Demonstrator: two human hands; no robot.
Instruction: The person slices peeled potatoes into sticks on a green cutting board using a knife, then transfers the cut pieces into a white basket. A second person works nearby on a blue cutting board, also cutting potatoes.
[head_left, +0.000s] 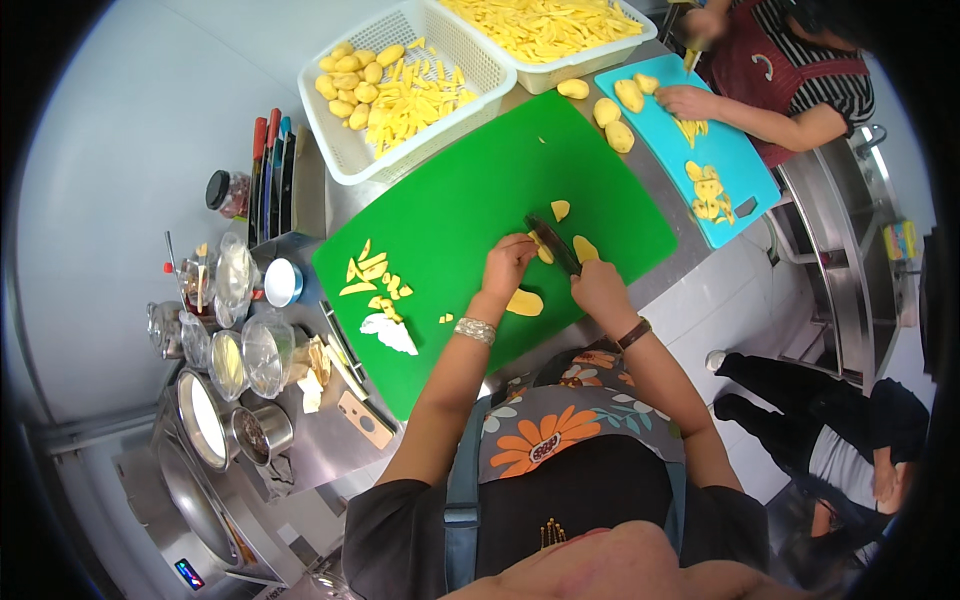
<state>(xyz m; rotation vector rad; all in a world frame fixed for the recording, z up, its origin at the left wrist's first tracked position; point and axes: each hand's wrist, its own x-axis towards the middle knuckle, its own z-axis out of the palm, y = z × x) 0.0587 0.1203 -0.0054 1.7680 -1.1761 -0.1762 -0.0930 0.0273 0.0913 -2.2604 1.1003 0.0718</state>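
Note:
On the large green cutting board (465, 172), my left hand (511, 262) holds a piece of potato (541, 249) by its left side. My right hand (602, 295) grips the handle of a dark-bladed knife (553, 244), whose blade lies along the right side of that piece. Potato slabs rest near my hands: one (526, 302) below, another (585, 248) right of the knife, and a small end piece (560, 210) above. Cut potato pieces (373, 271) and a crumpled white tissue (389, 333) lie at the board's left.
A white plastic basket (409, 161) holds whole potatoes and strips; another (577, 66) holds many strips. A co-worker's hand (686, 103) works at a blue cutting board (667, 142). Knives in a rack (309, 187), bowls (283, 283) and a phone (365, 420) are at left.

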